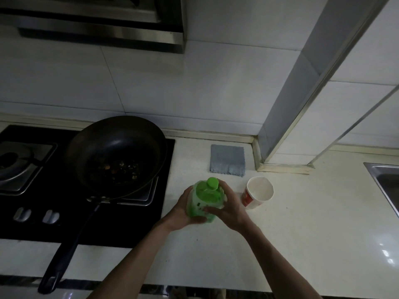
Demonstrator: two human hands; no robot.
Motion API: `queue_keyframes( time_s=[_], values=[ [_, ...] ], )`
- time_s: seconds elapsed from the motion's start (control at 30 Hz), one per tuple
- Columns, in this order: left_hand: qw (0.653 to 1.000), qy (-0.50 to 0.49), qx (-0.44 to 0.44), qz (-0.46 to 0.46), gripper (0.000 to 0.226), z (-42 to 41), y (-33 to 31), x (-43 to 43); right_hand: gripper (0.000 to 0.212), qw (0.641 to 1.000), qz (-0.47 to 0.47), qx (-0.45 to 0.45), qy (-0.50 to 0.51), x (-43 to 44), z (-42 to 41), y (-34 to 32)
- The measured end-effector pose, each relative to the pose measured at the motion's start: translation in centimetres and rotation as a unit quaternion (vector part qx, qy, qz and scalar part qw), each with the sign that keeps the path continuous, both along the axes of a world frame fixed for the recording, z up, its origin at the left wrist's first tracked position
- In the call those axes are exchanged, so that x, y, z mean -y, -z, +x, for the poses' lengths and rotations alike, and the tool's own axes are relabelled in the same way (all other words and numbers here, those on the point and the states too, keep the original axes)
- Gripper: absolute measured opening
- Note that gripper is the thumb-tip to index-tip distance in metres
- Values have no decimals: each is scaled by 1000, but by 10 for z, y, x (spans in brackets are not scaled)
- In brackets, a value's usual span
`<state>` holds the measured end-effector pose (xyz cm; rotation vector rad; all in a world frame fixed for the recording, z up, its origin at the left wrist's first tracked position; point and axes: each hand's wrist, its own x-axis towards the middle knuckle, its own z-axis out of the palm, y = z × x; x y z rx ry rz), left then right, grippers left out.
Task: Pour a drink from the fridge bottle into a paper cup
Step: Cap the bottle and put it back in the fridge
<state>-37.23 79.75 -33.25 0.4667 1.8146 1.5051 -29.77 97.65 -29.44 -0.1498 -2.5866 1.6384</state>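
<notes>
A green plastic bottle (205, 197) with a green cap stands upright on the white counter (302, 244), the cap on. My left hand (183, 212) wraps its left side and lower body. My right hand (231, 208) grips its right side, fingers curled across the front. An empty paper cup (258, 192), white inside and red-and-white outside, stands upright on the counter just right of the bottle, close to my right hand.
A black pan (116, 154) with dark food bits sits on the gas hob (86, 212), its handle reaching toward the counter's front edge. A grey cloth (227, 160) lies behind the bottle. A wall pillar (291, 126) rises behind the cup. A steel sink (386, 182) lies at far right.
</notes>
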Motion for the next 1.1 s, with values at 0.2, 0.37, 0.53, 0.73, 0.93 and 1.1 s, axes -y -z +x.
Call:
queue_keyframes(
  time_s=[0.2, 0.37, 0.53, 0.73, 0.93, 1.1],
  values=[
    [943, -130, 302, 58, 61, -14, -15, 6, 70, 997, -60, -20, 38, -6, -10, -35],
    [885, -249, 368, 140, 69, -30, -43, -5, 75, 998, -27, -45, 27, -6, -25, -82],
    [878, -277, 368, 133, 68, -42, -86, -11, 77, 996, -24, -78, 32, -1, -34, -120],
    [882, -284, 353, 126, 66, -42, -129, 4, 75, 994, -28, -109, -3, 15, -40, -164],
    [892, -301, 312, 130, 67, -29, -174, 29, 74, 987, -55, -136, -62, 34, -40, -200],
    [886, -340, 272, 159, 67, -3, -209, 57, 73, 977, -89, -167, -100, 54, -33, -220]
  ],
)
